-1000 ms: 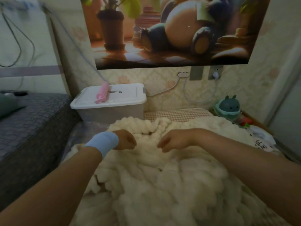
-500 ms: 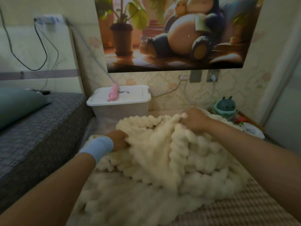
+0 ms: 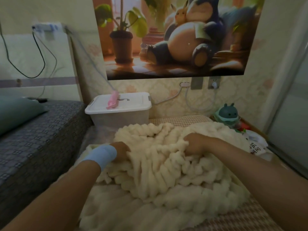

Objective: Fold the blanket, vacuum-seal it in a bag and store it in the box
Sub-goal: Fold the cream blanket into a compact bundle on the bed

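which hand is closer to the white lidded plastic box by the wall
Left. The left hand grips the cream chunky blanket straight in front of the white lidded plastic box; the right hand grips it further off to the right.

A bulky cream blanket [image 3: 166, 165] covers most of the checked mat [image 3: 241, 219], with the left hand [image 3: 120, 150] and right hand [image 3: 195, 145] buried in its folds. On the left, the side of a grey-covered bed [image 3: 41, 139] rises just beside the blanket, leaving a narrow strip where clear plastic [image 3: 100, 134] lies. Behind, a lidded white storage box [image 3: 133, 105] stands at the wall, a pink item [image 3: 113, 100] lying on its lid. Bare mat shows to the right of the box and at the near right corner. A teal toy [image 3: 228, 114] and a printed white bag [image 3: 256, 145] crowd the right edge beside a sliding door [image 3: 291, 122].
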Tool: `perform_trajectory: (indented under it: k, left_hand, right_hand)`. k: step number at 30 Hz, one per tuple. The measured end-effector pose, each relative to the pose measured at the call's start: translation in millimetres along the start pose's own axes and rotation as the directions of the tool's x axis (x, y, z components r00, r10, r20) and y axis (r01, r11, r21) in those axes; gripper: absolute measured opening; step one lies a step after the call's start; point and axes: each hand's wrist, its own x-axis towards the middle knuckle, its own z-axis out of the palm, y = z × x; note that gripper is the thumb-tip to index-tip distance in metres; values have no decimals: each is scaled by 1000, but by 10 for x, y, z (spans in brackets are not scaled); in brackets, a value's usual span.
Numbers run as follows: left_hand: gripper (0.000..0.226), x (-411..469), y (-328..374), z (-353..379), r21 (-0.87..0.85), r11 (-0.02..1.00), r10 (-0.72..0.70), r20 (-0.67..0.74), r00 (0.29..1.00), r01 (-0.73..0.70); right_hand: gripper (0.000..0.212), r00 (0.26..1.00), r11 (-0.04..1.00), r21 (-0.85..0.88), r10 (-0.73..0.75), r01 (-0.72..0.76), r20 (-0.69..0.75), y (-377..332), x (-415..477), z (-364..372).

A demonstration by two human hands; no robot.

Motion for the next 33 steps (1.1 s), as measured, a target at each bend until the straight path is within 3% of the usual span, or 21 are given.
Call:
perform_trajectory:
  k: [2, 3, 5, 6, 7, 9, 10, 12, 13, 15, 16, 19, 21, 23, 26, 28, 31, 33]
  left_hand:
    - [44, 20, -53, -114, 208, 969, -149, 58, 987, 134]
    - [46, 37, -89, -206, 260, 953, -177, 61, 982, 155]
    - [55, 168, -237, -412, 297, 946, -154, 67, 986, 127]
    - [58, 242, -313, -511, 276, 954, -154, 114, 981, 118]
    - [56, 373, -387, -617, 174, 976, -158, 172, 972, 128]
    - [39, 528, -360, -747, -229, 954, -142, 228, 963, 195]
    - [33, 636, -294, -763, -402, 895, -137, 164, 977, 193]
    - [37, 907, -121, -775, -581, 803, -99, 86, 991, 131]
    - [47, 973, 15, -753, -602, 789, -58, 122, 991, 120]
    - [69, 1079, 243, -650, -473, 873, -2, 244, 970, 121]
    - [72, 1154, 323, -579, -367, 925, -7, 256, 967, 103]
    - [63, 1421, 398, -388, -264, 961, -33, 173, 984, 79]
    - [66, 1599, 359, -280, -307, 941, -84, 201, 976, 144]
    - [51, 1706, 279, -203, -264, 957, -79, 175, 981, 124]
    - [28, 1874, 184, -128, -133, 991, -26, -45, 999, 20]
    - [24, 1886, 171, -106, -125, 991, -51, -66, 996, 42]
    - [31, 1776, 197, -71, -164, 987, -13, -71, 997, 2]
    - [33, 1653, 189, -95, -348, 933, 9, -233, 972, -92]
  right_hand:
    - [45, 940, 997, 61, -25, 48, -341, -52, 114, -117]
    - [35, 859, 985, 150, 2, 87, -511, -94, 156, -191]
    - [23, 725, 958, 253, 77, 138, -685, -214, 256, -345]
    - [25, 725, 953, 273, 94, 133, -682, -268, 335, -398]
    - [33, 773, 962, 251, 80, 104, -630, -293, 520, -410]
    - [57, 945, 994, 110, 51, -16, -323, -328, 791, -368]
    - [63, 989, 995, 48, 93, -88, -112, -340, 960, -313]
    - [61, 936, 960, -102, 276, -259, 220, -432, 1187, -263]
    - [54, 914, 945, -172, 315, -278, 256, -477, 1261, -271]
    - [44, 971, 966, -192, 202, -175, 128, -614, 1464, -284]
    - [45, 990, 985, -117, 133, -128, 37, -686, 1579, -292]
    - [38, 993, 997, 61, 54, -48, -104, -814, 1957, -219]
    - [43, 991, 981, 182, 85, -66, -99, -857, 2157, -70]
    - [56, 993, 952, 294, 102, -78, -66, -887, 2228, 64]
    - [65, 993, 933, 340, 118, -114, 9, -878, 2288, 159]
    - [56, 994, 917, 383, 106, -111, 34, -838, 2249, 114]
    - [12, 992, 884, 466, 18, 43, -126, -725, 2121, 8]
    - [20, 969, 857, 494, -28, 150, -245, -655, 1953, -77]
